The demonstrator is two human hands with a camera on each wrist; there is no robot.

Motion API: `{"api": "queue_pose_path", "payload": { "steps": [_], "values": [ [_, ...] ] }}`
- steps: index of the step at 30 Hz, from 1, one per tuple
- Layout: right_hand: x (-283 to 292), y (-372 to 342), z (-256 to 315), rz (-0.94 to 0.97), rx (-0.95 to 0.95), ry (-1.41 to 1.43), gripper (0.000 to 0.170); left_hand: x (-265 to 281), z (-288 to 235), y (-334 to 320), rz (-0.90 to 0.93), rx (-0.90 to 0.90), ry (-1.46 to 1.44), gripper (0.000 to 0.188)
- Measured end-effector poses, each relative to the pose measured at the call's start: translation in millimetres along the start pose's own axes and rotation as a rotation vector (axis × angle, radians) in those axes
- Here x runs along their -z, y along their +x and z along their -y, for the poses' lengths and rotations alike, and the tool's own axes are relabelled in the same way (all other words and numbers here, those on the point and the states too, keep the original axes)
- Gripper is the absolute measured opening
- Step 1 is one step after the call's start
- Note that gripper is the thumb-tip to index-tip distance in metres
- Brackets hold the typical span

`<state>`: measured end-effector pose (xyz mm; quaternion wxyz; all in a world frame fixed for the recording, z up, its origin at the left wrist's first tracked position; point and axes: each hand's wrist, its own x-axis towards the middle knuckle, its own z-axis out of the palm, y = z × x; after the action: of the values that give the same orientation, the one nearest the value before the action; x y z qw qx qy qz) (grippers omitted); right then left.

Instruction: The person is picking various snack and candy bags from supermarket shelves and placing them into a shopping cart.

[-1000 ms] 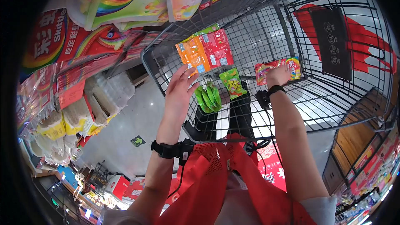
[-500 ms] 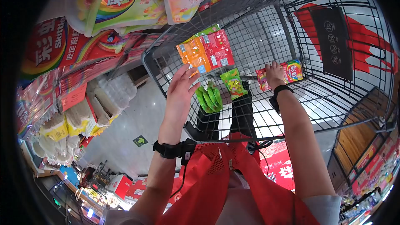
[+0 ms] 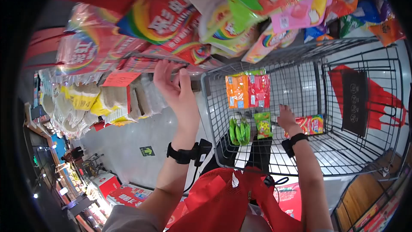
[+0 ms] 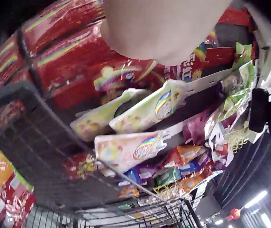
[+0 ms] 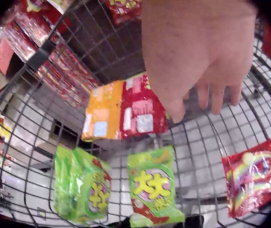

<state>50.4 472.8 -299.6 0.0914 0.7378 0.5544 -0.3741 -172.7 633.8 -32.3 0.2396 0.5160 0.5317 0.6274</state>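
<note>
In the head view my left hand (image 3: 177,92) is raised beside the shelf, its loosely bent fingers near a row of red Skittles bags (image 3: 141,63) and nothing in its grasp. My right hand (image 3: 286,119) hovers inside the shopping cart (image 3: 296,174), holding nothing. Just right of it lies a red candy bag with a rainbow (image 5: 256,175). Green candy bags stand bunched (image 5: 78,185) next to a single green bag (image 5: 154,185). Beyond these, orange packs (image 3: 237,91) and red packs (image 3: 259,90) sit side by side against the cart's far part.
Large Skittles pouches (image 3: 231,21) hang over the cart's far edge. Below the red bags are brown and yellow packages (image 3: 86,103) and a red price card (image 3: 120,79). A red cloth (image 3: 380,103) and black panel (image 3: 355,103) hang at the cart's right end.
My left hand has moved from the cart's left edge up to the shelf. The right hand has let go of the red rainbow candy bag and lifted off it. The head view has swung left.
</note>
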Motion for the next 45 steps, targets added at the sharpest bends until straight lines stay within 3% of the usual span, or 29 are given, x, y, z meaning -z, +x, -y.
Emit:
{"api": "queue_pose_path", "payload": {
  "steps": [1, 4, 7, 12, 14, 15, 17, 19, 22, 24, 26, 27, 28, 29, 31, 33, 35, 37, 39, 43, 45],
  "values": [
    [11.9, -1.5, 13.2, -0.001, 0.035, 0.042, 0.053, 0.8, -2.4, 9.6, -0.012, -0.014, -0.012, 0.031],
    [51.1, -11.5, 53.2, -0.027, 0.123, 0.199, 0.055, 3.5, -9.3, 30.9, 0.181, 0.133, -0.091, 0.029],
    [66.8, -23.0, 87.4, -0.147, 0.159, 0.332, 0.056, -4.8, -14.9, 43.5, 0.3, 0.1, -0.098, 0.029],
    [75.2, -65.4, 131.4, -0.147, 0.285, 0.389, 0.06, 5.2, -34.7, 50.2, 0.265, 0.179, 0.118, 0.016],
    [83.8, -78.7, 134.0, -0.15, 0.315, 0.43, 0.059, 11.9, -47.2, 48.1, 0.172, -0.072, 0.058, 0.009],
    [88.3, -82.4, 136.1, -0.173, 0.369, 0.546, 0.058, 16.8, -51.1, 48.1, 0.166, -0.072, 0.046, 0.009],
    [98.9, -92.2, 137.6, -0.2, 0.422, 0.656, 0.057, 30.0, -56.7, 49.2, 0.105, 0.037, -0.046, 0.01],
    [141.2, -114.2, 155.5, -0.343, 0.532, 0.75, 0.057, 43.8, -65.4, 49.6, 0.116, 0.019, -0.079, 0.009],
    [186.4, -132.3, 178.2, -0.343, 0.646, 0.96, 0.054, 58.9, -70.7, 38.1, 0.151, 0.174, -0.258, 0.008],
    [210.1, -149.9, 199.9, -0.452, 0.787, 1.154, 0.047, 65.5, -67.4, 21.3, 0.399, 0.187, -0.254, 0.008],
    [213.6, -161.2, 208.7, -0.364, 0.74, 1.297, 0.041, 73.6, -62.8, -1.9, 0.599, 0.269, -0.333, 0.007],
    [213.9, -166.1, 210.9, -0.274, 0.684, 1.446, 0.035, 72.6, -60.7, -7.1, 0.594, 0.267, -0.337, 0.007],
    [212.7, -172.3, 208.4, -0.297, 0.523, 1.34, 0.022, 71.0, -59.9, -11.0, 0.678, 0.254, -0.366, 0.008],
    [209.6, -177.3, 205.3, -0.298, 0.527, 1.332, 0.022, 70.0, -59.8, -13.0, 0.763, 0.239, -0.396, 0.008],
    [198.0, -183.5, 197.2, -0.32, 0.235, 1.429, 0.015, 63.1, -69.7, -0.5, 0.702, 0.329, -0.291, 0.014],
    [171.5, -182.3, 182.7, -0.426, 0.283, 1.417, 0.014, 44.5, -65.3, 19.9, 0.38, 0.252, -0.347, 0.023],
    [161.4, -192.4, 175.0, -0.533, 0.331, 1.405, 0.013, 24.6, -54.1, 39.5, 0.362, 0.198, -0.346, 0.028],
    [159.5, -206.3, 171.5, -0.543, 0.198, 1.315, 0.014, 11.7, -48.5, 57.0, 0.347, 0.144, -0.344, 0.033],
    [153.4, -209.8, 167.8, -0.565, 0.228, 1.36, 0.016, 6.2, -54.3, 69.5, 0.309, -0.054, 0.043, 0.038],
    [155.5, -215.9, 165.6, -0.527, 0.186, 1.412, 0.017, 6.5, -78.1, 73.4, 0.293, 0.024, 0.028, 0.033],
    [159.9, -218.4, 164.5, -0.535, 0.185, 1.408, 0.017, 5.1, -75.4, 73.5, 0.219, 0.058, -0.111, 0.02]
  ]
}}
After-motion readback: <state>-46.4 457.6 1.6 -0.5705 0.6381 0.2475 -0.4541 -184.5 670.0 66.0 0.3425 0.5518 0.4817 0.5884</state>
